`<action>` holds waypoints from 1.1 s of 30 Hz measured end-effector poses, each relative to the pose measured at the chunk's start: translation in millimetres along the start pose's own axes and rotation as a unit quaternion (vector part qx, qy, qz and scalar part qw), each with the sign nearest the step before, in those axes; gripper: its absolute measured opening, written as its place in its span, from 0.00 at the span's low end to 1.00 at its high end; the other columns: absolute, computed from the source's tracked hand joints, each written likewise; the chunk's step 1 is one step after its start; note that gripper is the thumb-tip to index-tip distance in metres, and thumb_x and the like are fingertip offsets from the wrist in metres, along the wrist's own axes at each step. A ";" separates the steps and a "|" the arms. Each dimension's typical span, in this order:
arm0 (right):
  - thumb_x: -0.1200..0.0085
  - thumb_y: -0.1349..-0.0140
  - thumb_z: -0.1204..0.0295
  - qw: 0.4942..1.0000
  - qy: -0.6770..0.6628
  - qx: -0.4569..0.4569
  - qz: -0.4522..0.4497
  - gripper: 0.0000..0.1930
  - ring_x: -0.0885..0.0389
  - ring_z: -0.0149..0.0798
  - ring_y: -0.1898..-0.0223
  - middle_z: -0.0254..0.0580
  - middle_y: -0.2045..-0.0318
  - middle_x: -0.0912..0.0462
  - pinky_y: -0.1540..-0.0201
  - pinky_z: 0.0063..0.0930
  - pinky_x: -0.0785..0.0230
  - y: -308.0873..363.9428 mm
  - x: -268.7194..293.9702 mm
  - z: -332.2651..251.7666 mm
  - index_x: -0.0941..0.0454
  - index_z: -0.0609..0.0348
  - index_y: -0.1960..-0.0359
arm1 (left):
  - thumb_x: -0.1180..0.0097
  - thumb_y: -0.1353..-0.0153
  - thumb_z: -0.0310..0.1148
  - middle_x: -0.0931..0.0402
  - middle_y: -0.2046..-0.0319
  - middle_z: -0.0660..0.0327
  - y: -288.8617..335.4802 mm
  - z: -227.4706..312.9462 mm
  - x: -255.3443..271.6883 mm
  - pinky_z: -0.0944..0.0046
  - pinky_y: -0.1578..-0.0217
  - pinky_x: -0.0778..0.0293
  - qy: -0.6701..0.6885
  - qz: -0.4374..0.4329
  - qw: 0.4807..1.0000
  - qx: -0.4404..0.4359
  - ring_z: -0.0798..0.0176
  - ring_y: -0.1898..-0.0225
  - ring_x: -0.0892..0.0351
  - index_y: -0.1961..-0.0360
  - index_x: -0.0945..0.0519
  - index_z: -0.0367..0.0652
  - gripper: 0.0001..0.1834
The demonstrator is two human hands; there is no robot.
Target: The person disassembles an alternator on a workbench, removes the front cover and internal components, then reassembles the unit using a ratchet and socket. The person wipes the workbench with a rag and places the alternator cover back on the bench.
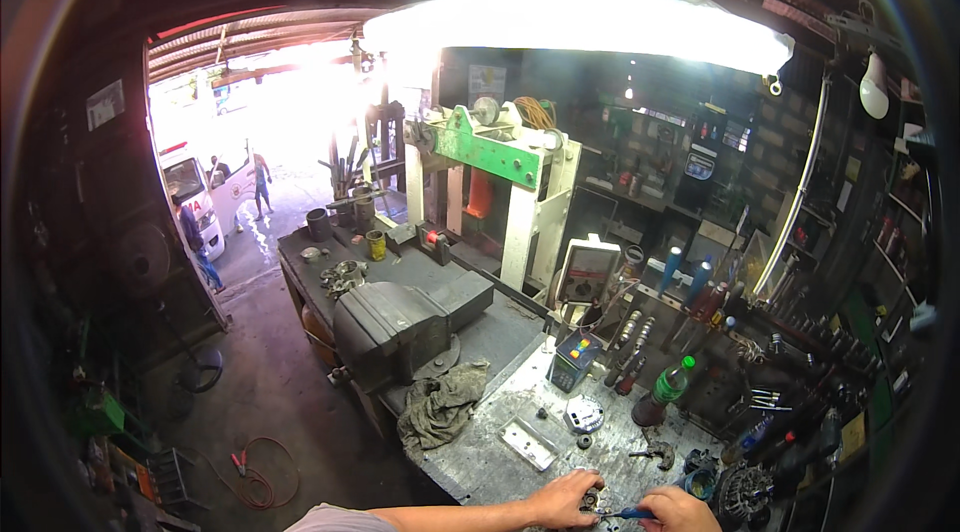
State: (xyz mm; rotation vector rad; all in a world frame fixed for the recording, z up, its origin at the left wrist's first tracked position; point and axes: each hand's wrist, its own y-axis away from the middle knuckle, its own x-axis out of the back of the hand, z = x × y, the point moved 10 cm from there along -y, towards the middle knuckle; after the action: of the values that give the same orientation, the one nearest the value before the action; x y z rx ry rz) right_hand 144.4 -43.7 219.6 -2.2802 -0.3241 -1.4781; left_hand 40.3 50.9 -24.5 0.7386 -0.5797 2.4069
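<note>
Low in the view, my left hand point(562, 502) is closed around a small dark round metal part point(590, 499), mostly hidden by the fingers. My right hand point(682, 511) grips a slim blue-handled tool point(633, 513), probably a screwdriver, its tip pointing left at that part. Both hands are over the worn metal bench top point(470, 467). Just beyond them lie a round silver disc-shaped part point(584, 415), a small dark ring point(584, 442) and a shallow rectangular tray point(528, 443). A metal fitting point(655, 453) rests beyond my right hand.
A green-capped bottle point(664, 394), a blue-black box point(574, 362) and an analog meter point(588, 272) stand farther back. Left of them are a crumpled rag point(443, 404) and a big vise point(405, 327). A finned metal housing point(744, 490) sits at right. Red-clamped cable point(262, 487) lies on the floor.
</note>
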 end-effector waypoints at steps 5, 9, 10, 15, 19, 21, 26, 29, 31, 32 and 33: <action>0.28 0.31 0.71 0.981 0.138 -0.131 -0.042 0.13 0.12 0.69 0.58 0.61 0.61 0.12 0.51 0.59 0.19 -1.7 -8.8 29.5 0.15 0.61 0.49 | 0.23 0.36 0.50 0.24 0.30 0.42 0.9 1.5 0.3 0.43 0.28 0.25 0.011 -0.013 1.000 0.020 0.36 0.28 0.24 0.30 0.24 0.40 0.41; 0.28 0.29 0.67 0.997 -0.024 0.061 0.035 0.12 0.11 0.67 0.61 0.60 0.63 0.11 0.56 0.55 0.17 -7.6 12.3 -9.7 0.15 0.62 0.53 | 0.23 0.36 0.50 0.24 0.31 0.43 -1.1 5.3 5.1 0.43 0.28 0.24 0.010 -0.026 1.000 0.013 0.36 0.30 0.23 0.30 0.24 0.40 0.40; 0.28 0.30 0.68 0.999 -0.032 0.034 0.021 0.12 0.10 0.66 0.58 0.60 0.61 0.11 0.54 0.55 0.16 -8.4 8.7 -6.4 0.15 0.63 0.53 | 0.23 0.36 0.50 0.24 0.31 0.43 -1.9 4.5 4.5 0.43 0.28 0.24 0.019 -0.034 0.999 0.024 0.36 0.30 0.23 0.30 0.24 0.40 0.40; 0.28 0.31 0.71 0.994 0.056 -0.094 -0.009 0.12 0.11 0.66 0.50 0.62 0.55 0.11 0.48 0.56 0.17 -3.2 -1.7 16.1 0.14 0.64 0.52 | 0.20 0.44 0.52 0.15 0.40 0.38 -0.2 -3.2 1.8 0.40 0.38 0.17 0.066 -0.032 0.994 0.080 0.36 0.40 0.13 0.32 0.19 0.37 0.43; 0.27 0.32 0.72 0.999 -0.034 -0.012 0.021 0.10 0.11 0.64 0.51 0.60 0.56 0.10 0.48 0.55 0.17 -2.7 0.7 7.1 0.13 0.62 0.54 | 0.19 0.46 0.50 0.14 0.42 0.38 -1.0 -6.0 0.2 0.41 0.40 0.15 0.069 -0.020 0.995 0.076 0.36 0.42 0.12 0.32 0.19 0.36 0.44; 0.27 0.31 0.72 0.996 -0.089 -0.006 -0.013 0.09 0.11 0.64 0.52 0.60 0.57 0.10 0.49 0.56 0.18 -5.1 -6.0 9.9 0.12 0.61 0.54 | 0.19 0.46 0.49 0.14 0.42 0.39 -2.6 -7.5 -3.2 0.41 0.40 0.15 0.069 -0.027 0.995 0.073 0.36 0.42 0.12 0.33 0.19 0.36 0.44; 0.29 0.30 0.72 0.989 0.075 -0.128 -0.010 0.10 0.10 0.66 0.56 0.60 0.60 0.09 0.51 0.56 0.17 -6.8 -1.2 32.7 0.14 0.63 0.52 | 0.19 0.46 0.48 0.13 0.43 0.39 -1.1 -5.7 -3.7 0.42 0.41 0.14 0.094 -0.021 0.993 0.071 0.38 0.43 0.11 0.33 0.18 0.36 0.43; 0.28 0.30 0.68 0.994 -0.003 0.080 0.073 0.14 0.09 0.68 0.60 0.63 0.62 0.09 0.55 0.59 0.17 -8.4 18.8 -10.1 0.14 0.64 0.51 | 0.18 0.47 0.47 0.12 0.44 0.40 -2.1 -6.7 -1.3 0.43 0.42 0.14 0.092 -0.013 0.993 0.072 0.39 0.45 0.09 0.33 0.19 0.36 0.43; 0.27 0.31 0.69 0.999 -0.008 -0.034 0.009 0.15 0.09 0.67 0.53 0.64 0.58 0.09 0.48 0.58 0.17 -9.8 6.6 10.8 0.14 0.66 0.50 | 0.18 0.47 0.47 0.11 0.45 0.41 -2.9 -8.8 -3.8 0.43 0.42 0.13 0.102 -0.019 0.992 0.078 0.40 0.45 0.09 0.32 0.19 0.36 0.44; 0.28 0.31 0.70 0.991 0.021 -0.125 -0.034 0.15 0.10 0.67 0.50 0.64 0.56 0.09 0.45 0.58 0.18 -7.0 -3.3 27.7 0.14 0.67 0.50 | 0.18 0.47 0.47 0.11 0.44 0.41 -3.5 -9.9 -4.2 0.43 0.42 0.13 0.111 -0.016 0.991 0.079 0.41 0.45 0.09 0.32 0.19 0.36 0.44; 0.28 0.32 0.71 0.972 0.048 -0.215 -0.078 0.15 0.10 0.67 0.47 0.64 0.53 0.09 0.42 0.57 0.18 3.2 -9.9 44.2 0.14 0.67 0.49 | 0.17 0.47 0.47 0.11 0.44 0.41 -3.8 -11.3 -4.4 0.43 0.43 0.13 0.120 -0.013 0.989 0.083 0.41 0.45 0.09 0.31 0.20 0.36 0.45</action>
State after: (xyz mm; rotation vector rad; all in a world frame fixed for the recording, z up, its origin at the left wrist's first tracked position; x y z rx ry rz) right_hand 177.7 -26.5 194.0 -2.5457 -0.1679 -1.8871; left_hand 41.5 58.2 -34.8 0.5069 -0.2738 2.4939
